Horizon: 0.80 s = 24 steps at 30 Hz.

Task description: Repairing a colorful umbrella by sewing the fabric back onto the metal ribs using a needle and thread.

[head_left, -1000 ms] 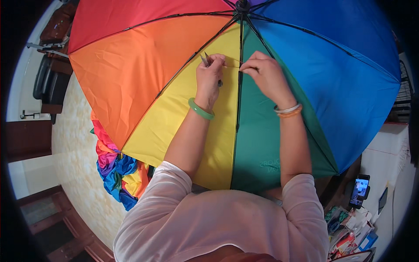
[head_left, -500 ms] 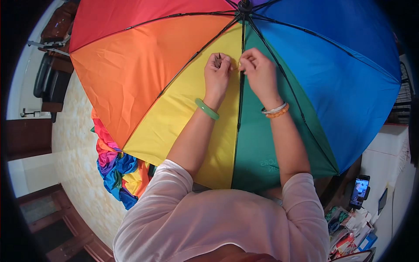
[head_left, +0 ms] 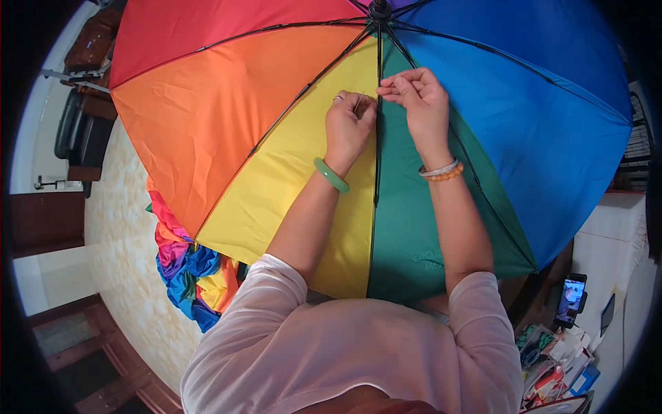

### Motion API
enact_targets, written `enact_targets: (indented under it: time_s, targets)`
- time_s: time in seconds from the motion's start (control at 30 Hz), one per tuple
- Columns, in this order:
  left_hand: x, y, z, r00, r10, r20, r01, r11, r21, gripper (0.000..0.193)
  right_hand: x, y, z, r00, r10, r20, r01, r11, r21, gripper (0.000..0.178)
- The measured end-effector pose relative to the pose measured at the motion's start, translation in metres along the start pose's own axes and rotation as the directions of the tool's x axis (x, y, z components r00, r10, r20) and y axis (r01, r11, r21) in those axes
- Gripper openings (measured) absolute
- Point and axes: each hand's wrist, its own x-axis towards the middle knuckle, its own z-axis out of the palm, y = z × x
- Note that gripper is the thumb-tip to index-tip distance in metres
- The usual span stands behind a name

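An opened rainbow-coloured umbrella (head_left: 207,124) spreads before me, its inside facing me, with black ribs meeting at a dark hub (head_left: 379,12). Over the yellow panel, my left hand (head_left: 348,131) is closed, and a thin pointed metal piece (head_left: 359,102) sticks up between its fingers; the rest of that piece is hidden. Just across the black rib (head_left: 377,159), above the green panel, my right hand (head_left: 426,114) pinches with thumb and fingertips. Whatever it pinches is too small to make out. Both hands are close to the rib, near its upper part.
Crumpled multicoloured fabric (head_left: 196,265) lies on the pale floor (head_left: 131,255) at the left. A phone on a holder (head_left: 571,300) stands at the right, above a cluster of small packages and supplies (head_left: 555,372). Dark seating (head_left: 89,131) is at the far left.
My right hand has risen slightly and shifted right, away from the left hand. My left hand has turned and moved a little right and down. The umbrella has shifted slightly.
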Motion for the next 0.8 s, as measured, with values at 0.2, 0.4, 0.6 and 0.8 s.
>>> enact_targets:
  time_s: [0.2, 0.4, 0.6, 0.8]
  targets:
    - [0.0, -0.005, 0.006, 1.0, 0.027, -0.003, -0.027, 0.997, -0.07, 0.011, 0.005, -0.023, 0.038, 0.991, -0.124, -0.045, 0.125, 0.992, 0.021, 0.004]
    - [-0.005, -0.008, 0.006, 0.994, -0.111, 0.013, 0.111, 0.994, 0.022, 0.016, 0.024, -0.021, 0.085, 0.92, -0.387, -0.053, 0.341, 0.861, -0.378, 0.006]
    - [-0.005, -0.021, 0.003, 0.986, -0.126, 0.112, 0.119, 0.99, 0.07, 0.019, 0.03, -0.01, 0.105, 0.808, -0.583, 0.086, 0.507, 0.612, -0.606, 0.009]
    - [-0.006, -0.036, -0.002, 0.974, -0.179, 0.137, 0.162, 0.978, 0.129, 0.023, 0.028, -0.009, 0.113, 0.833, -0.52, 0.187, 0.511, 0.595, -0.621, 0.008]
